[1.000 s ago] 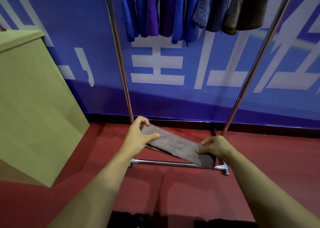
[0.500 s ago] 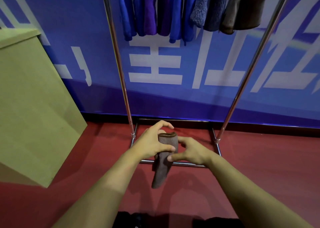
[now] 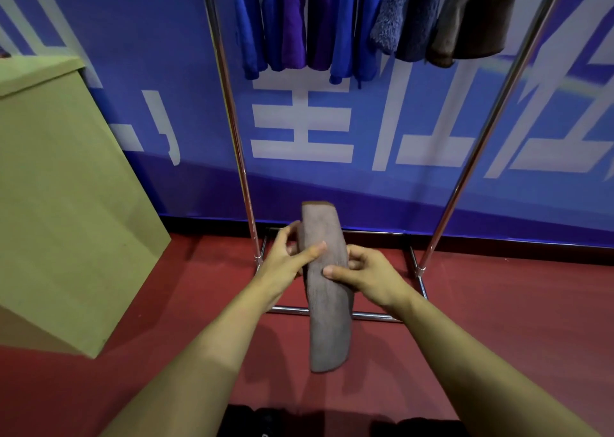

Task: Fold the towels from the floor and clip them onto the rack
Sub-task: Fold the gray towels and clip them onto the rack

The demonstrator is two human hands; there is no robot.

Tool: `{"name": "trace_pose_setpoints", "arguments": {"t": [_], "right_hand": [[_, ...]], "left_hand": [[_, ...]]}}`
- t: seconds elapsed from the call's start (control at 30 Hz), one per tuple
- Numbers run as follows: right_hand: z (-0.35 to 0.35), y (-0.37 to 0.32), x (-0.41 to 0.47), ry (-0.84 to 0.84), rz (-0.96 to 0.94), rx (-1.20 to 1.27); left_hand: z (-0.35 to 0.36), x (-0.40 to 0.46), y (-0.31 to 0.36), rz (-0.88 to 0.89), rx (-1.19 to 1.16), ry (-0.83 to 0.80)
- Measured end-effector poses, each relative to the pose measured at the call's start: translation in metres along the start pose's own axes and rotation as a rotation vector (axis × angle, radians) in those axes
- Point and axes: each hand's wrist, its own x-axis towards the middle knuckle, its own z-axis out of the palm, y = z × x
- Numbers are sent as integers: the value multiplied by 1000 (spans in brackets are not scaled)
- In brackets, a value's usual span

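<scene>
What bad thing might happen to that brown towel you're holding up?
The brown towel is pinched only near its upper half by the left hand and right hand, so its hanging lower end might fall open and undo the fold. It could also slip down onto the red floor. The hanging towels already crowd the rack, so clipping it on may be fiddly.

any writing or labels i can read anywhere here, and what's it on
Blue banner behind the rack: large white Chinese characters, cut off by the frame and the hanging towels; only "全" reads with some confidence.
Folded towel, rack, wooden cabinet: no text or labels visible.
</scene>
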Motion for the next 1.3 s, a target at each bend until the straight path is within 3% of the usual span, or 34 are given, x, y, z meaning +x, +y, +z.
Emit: {"name": "trace_pose_setpoints", "arguments": {"t": [0.1, 0.2, 0.33, 0.47, 0.73, 0.9, 1.03, 1.3], "right_hand": [[3, -7, 0, 94, -81, 93], [1, -11, -1, 176, -137, 91], [-3, -12, -3, 212, -144, 72], [-2, -11, -2, 125, -110, 135], [-9, 6, 6, 135, 38, -22], [-10, 9, 6, 153, -175, -191], [-10, 4, 8, 282, -257, -350], [-13, 2, 8, 349, -322, -418]], "left_hand": [[7, -6, -1, -139, -50, -107], [12, -13, 4, -172, 30, -209], [14, -9, 1, -50, 81, -112], [14, -5, -3, 30, 106, -33], [10, 0, -9, 82, 180, -12], [13, 0, -7, 86, 211, -19], [12, 3, -9, 90, 137, 31], [12, 2, -8, 318, 370, 98]]}}
